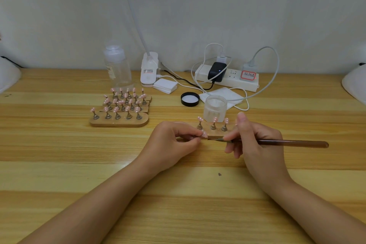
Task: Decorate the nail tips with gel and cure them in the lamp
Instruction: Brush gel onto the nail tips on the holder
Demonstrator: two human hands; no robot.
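- Head view: my left hand [174,140] pinches a small pink nail tip [204,134] low over the tabletop [178,194].
- My right hand [255,140] grips a long brown wooden brush [287,142]; its axis runs right-to-left, bristles just right of the tip.
- Frosted open gel jar [215,108] behind; contents unclear.

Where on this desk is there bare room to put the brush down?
Bare wood lies nearer than both hands, and right of the right hand below the power strip. It is crowded around the nail stands, jar and cables.
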